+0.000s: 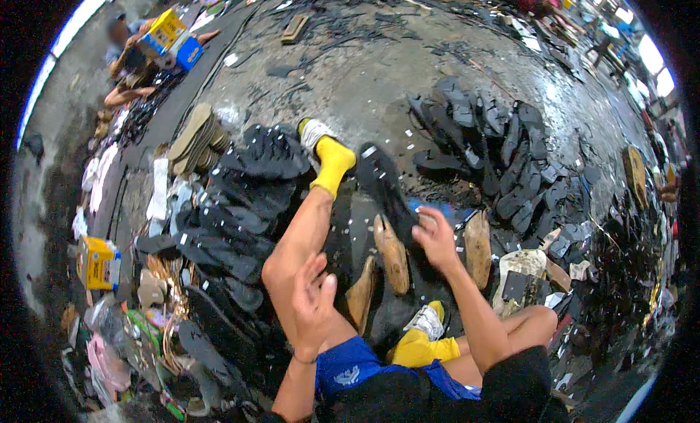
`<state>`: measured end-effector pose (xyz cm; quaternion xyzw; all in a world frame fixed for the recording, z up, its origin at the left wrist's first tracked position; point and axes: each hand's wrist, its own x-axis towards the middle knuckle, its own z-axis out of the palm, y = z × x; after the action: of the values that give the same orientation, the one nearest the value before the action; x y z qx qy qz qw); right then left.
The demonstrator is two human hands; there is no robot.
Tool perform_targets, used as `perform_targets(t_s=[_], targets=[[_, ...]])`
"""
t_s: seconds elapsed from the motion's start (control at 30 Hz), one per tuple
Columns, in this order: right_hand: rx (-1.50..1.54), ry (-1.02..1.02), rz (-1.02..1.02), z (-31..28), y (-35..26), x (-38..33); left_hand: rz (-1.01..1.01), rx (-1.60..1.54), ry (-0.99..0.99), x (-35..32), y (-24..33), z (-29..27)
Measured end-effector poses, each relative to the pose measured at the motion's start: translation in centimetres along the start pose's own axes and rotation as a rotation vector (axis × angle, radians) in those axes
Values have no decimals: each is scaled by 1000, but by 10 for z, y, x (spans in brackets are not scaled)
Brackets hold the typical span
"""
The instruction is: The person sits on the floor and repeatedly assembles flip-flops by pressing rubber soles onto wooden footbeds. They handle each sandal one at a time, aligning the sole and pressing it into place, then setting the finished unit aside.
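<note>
My left hand point(313, 299) hovers above my bent left knee, fingers apart and nothing in it. My right hand point(436, 241) has loosely curled, parted fingers beside the heel end of a long black sandal point(385, 182); I cannot tell whether they touch it. Between my legs are several wooden shoe lasts: one point(394, 259) lies in the middle, another point(477, 249) is right of my right hand, and a third point(360, 295) leans near my left thigh. A blue object point(445, 210) is partly hidden behind my right hand.
Black sandals point(255, 175) pile up on the left, and more black sandals point(510, 146) on the right. Tan soles point(195, 139) are stacked far left. A yellow box point(100, 263) stands among scraps. Another person point(131, 59) sits at the far left behind a yellow and blue box point(171, 40).
</note>
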<state>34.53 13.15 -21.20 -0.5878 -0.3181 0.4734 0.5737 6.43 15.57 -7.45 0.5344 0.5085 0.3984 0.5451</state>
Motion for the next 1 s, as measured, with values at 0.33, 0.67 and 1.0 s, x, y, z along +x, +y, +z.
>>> perform_targets(t_s=[0.33, 0.67, 1.0], targets=[[297, -268, 119, 57, -111, -251, -158, -317, -425, -110, 65, -37], [-341, -605, -221, 53, -166, -308, 188, -12, -848, -173, 64, -70], [-381, -568, -292, 58, -150, -323, 259, 106, -828, -197, 59, -76]])
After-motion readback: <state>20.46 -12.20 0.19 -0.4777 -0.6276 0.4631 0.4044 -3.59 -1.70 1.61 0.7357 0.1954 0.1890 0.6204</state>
